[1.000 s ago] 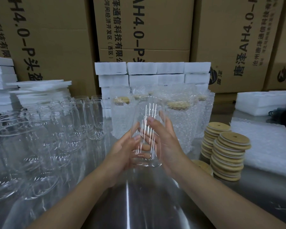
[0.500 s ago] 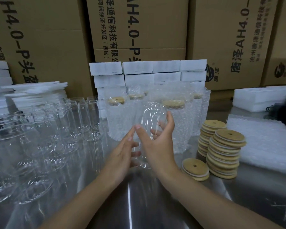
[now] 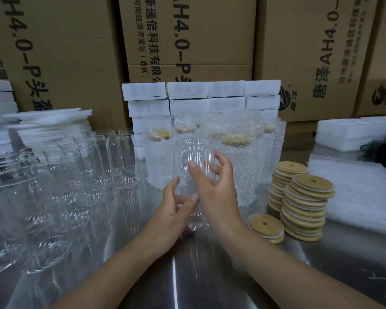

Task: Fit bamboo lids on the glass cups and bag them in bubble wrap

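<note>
Far to the left of the glass cup (image 3: 194, 150) I am watching, white foam sheets (image 3: 47, 117) lie stacked. Nearer it, a crowd of empty glass cups (image 3: 120, 161) stands lidless on the steel table (image 3: 198, 282).

The held cup sits mid-view. It is clear and has no lid, with its mouth up and tipped slightly away. I cannot tell whether its base touches the table. The left hand (image 3: 174, 212) grips its lower part from the left, fingers curled round the glass and thumb pointing up along the side. The right hand (image 3: 216, 197) holds it from the right, thumb pressed on the near wall and fingers wrapped behind, visible through the glass.

Directly behind the cup stand bagged cups (image 3: 243, 175), lidded and in bubble wrap. Behind those are white foam blocks (image 3: 187, 92) and printed cardboard cartons (image 3: 65, 52).

Just right of the cup's base lies a short pile of lids (image 3: 265, 226). Further right are two tall stacks of bamboo lids (image 3: 308, 206), each disc with a small hole. Well right of the cup, a flat pile of bubble wrap (image 3: 361, 192) lies on the table.
</note>
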